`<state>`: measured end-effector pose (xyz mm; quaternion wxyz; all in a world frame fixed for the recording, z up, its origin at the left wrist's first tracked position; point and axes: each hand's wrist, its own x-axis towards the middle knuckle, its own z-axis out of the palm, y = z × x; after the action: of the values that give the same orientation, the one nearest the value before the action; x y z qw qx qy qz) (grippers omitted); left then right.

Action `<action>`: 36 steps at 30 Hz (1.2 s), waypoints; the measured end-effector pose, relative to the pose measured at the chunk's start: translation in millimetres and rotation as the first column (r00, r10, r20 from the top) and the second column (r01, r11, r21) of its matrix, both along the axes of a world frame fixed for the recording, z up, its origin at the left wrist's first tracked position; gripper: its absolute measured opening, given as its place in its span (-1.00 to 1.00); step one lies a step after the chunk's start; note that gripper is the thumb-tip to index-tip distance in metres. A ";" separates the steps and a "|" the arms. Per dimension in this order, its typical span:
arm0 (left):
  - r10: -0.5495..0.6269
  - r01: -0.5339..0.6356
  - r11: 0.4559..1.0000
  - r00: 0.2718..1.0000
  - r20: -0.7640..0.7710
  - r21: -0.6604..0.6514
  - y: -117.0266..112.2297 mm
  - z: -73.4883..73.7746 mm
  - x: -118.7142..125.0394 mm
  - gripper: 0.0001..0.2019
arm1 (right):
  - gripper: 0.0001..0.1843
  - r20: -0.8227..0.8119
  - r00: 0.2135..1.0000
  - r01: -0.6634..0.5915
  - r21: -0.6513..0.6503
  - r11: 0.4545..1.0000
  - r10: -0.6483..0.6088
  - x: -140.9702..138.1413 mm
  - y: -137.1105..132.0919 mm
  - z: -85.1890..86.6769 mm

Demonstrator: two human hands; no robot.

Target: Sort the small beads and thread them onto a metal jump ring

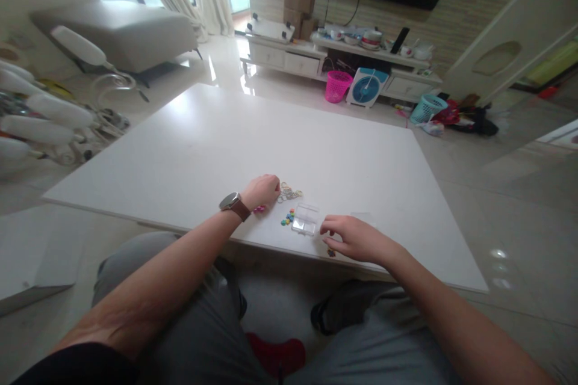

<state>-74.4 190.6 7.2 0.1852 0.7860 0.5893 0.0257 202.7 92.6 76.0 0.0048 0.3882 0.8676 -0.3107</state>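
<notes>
My left hand (264, 190), with a watch (230, 201) on its wrist, rests by a small pile of metal rings and clasps (289, 193). Its fingers are curled under; whatever they hold is hidden. Small pink pieces (259, 209) lie partly beneath that hand. Between my hands sits a clear plastic box (304, 227), opened out, with small blue, green and orange pieces (288, 218) along its left side. My right hand (354, 236) hovers just right of the box, thumb and fingers apart, nothing seen between them. Below its thumb are small dark multicoloured pieces (332, 252).
All this lies near the front edge of a large white table (289, 132). A faint transparent flat piece (362, 216) is behind my right hand. White chairs (58, 109) crowd the left; a pink basket (338, 85) and a blue fan (366, 87) stand beyond the table.
</notes>
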 end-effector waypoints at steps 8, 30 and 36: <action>-0.018 0.018 1.000 0.999 0.049 0.013 1.5 8.8 -0.8 -0.84 | -0.88 -0.033 0.999 0.023 0.007 1.000 -0.022 6.5 1.5 3.4; 0.033 0.271 0.935 0.573 0.819 -0.227 -41.6 30.6 44.2 -0.85 | -0.72 -0.396 0.849 0.363 -0.046 0.931 -0.350 -13.6 20.3 -18.5; 0.021 0.303 0.924 0.565 0.825 -0.231 -44.8 26.3 46.0 -0.86 | -0.65 -0.467 0.765 0.407 -0.181 0.895 -0.443 -21.4 20.5 -36.0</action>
<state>-28.4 145.8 33.5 0.5720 0.6847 0.3662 0.2642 181.3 113.2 40.0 -0.2754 0.4808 0.7171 -0.4227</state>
